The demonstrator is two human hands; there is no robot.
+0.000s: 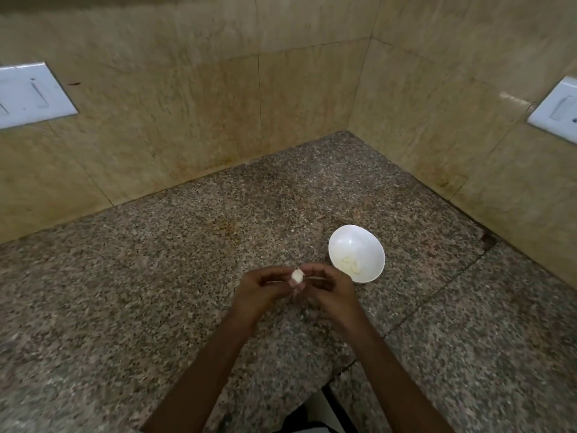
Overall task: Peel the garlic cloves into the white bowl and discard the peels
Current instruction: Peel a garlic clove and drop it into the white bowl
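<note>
A small white garlic clove (297,275) is held above the granite counter, between my two hands. My left hand (261,290) pinches it from the left with curled fingers. My right hand (327,289) has its fingertips on the clove's right side, fingers curled. The white bowl (343,245) stands on the counter just right of my hands. Several pale peeled cloves (351,264) lie in the bowl's bottom.
The speckled granite counter (156,276) runs into a corner of beige tiled walls. White switch plates are on the left wall (31,93) and the right wall (559,107). Small pale bits (304,315) lie on the counter under my hands. The counter's front edge (340,370) is near my forearms.
</note>
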